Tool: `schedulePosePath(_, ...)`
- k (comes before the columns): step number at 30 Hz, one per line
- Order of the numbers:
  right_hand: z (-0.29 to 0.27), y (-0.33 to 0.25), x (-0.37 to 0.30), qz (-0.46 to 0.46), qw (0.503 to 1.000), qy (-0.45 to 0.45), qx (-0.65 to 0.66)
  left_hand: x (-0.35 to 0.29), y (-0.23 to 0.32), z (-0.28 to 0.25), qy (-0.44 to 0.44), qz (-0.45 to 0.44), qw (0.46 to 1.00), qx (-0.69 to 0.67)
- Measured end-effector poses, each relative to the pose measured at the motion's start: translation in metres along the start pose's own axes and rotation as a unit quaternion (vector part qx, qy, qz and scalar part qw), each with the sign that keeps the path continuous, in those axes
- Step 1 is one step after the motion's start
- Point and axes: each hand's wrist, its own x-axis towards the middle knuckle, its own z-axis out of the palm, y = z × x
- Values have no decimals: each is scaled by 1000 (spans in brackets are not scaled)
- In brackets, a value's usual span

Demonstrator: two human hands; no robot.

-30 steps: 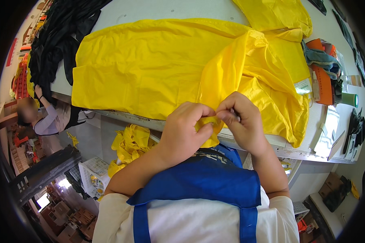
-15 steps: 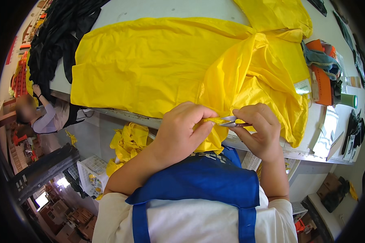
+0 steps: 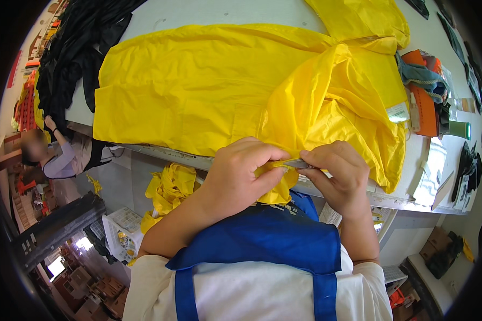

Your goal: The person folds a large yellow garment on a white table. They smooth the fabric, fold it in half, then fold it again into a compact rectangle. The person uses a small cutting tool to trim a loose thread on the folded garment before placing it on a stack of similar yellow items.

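Note:
A big yellow garment [image 3: 187, 80] of smooth fabric is spread over the table, its right part bunched in folds. Along its near edge, my left hand [image 3: 238, 168] pinches a small bit of the yellow fabric between thumb and fingers. My right hand [image 3: 340, 171] grips a pair of thread snips [image 3: 299, 163], whose metal blades point left and meet the fabric by my left fingertips. The snips' handles are mostly hidden in my right fingers. A white label [image 3: 398, 113] lies on the garment's right side.
Black cloth [image 3: 83, 53] is heaped at the table's far left, where a person [image 3: 64, 155] stands with a hand on it. Orange and blue items [image 3: 424, 91] and a green cylinder [image 3: 459, 130] sit at the right. Below the table are yellow cloth [image 3: 171, 187] and a white basket [image 3: 123, 230].
My right fingers have closed in on the snips, and the blades, parted before, now lie together at the fabric. My right hand has shifted slightly left.

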Motion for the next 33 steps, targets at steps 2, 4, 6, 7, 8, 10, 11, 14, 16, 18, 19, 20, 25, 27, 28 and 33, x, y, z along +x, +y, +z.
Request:
schedulePosePath(2, 5, 1, -7, 86, 992, 53, 79, 1, 0, 0, 4, 16, 1000, -1)
schedulePosePath(4, 6, -1, -11, 123, 983, 78, 112, 3, -1, 0, 19, 48, 999, -4)
schedulePosePath(6, 2, 0, -12, 115, 985, 77, 99, 2, 0, -2, 17, 53, 998, 7)
schedulePosePath(7, 1, 0, -13, 95, 990, 66, 81, 2, 1, -3, 17, 55, 998, 13)
schedulePosePath(8, -1, 0, -13, 74, 994, 55, 63, 2, 1, -3, 18, 61, 998, 22)
schedulePosePath(10, -3, -1, -13, 54, 997, 42, 47, 2, 2, -2, 18, 76, 996, 36)
schedulePosePath(11, -3, -2, -11, 53, 997, 39, 50, 2, 3, -2, 19, 83, 995, 42)
schedulePosePath(14, -4, -5, -10, 61, 996, 32, 60, 3, 5, -1, 24, 102, 993, 61)
schedulePosePath(16, -4, -6, -9, 65, 995, 24, 66, 3, 6, -1, 29, 112, 991, 69)
schedulePosePath(18, -6, -6, -9, 62, 995, 15, 70, 3, 6, 0, 31, 117, 990, 72)
schedulePosePath(19, -6, -6, -8, 62, 995, 13, 76, 3, 6, 0, 31, 120, 990, 73)
schedulePosePath(20, -6, -7, -7, 62, 995, 10, 83, 2, 6, -1, 31, 122, 989, 75)
schedulePosePath(25, -4, -7, -7, 86, 990, 0, 115, 2, 7, -1, 34, 138, 986, 82)
schedulePosePath(27, -2, -4, -7, 87, 988, -3, 130, 2, 5, -2, 30, 156, 984, 83)
schedulePosePath(28, -2, -3, -8, 118, 981, -9, 157, 2, 4, -3, 29, 165, 982, 83)
schedulePosePath(33, -19, 67, -7, 318, 920, 166, 159, 5, -38, -55, 73, 111, 973, 188)
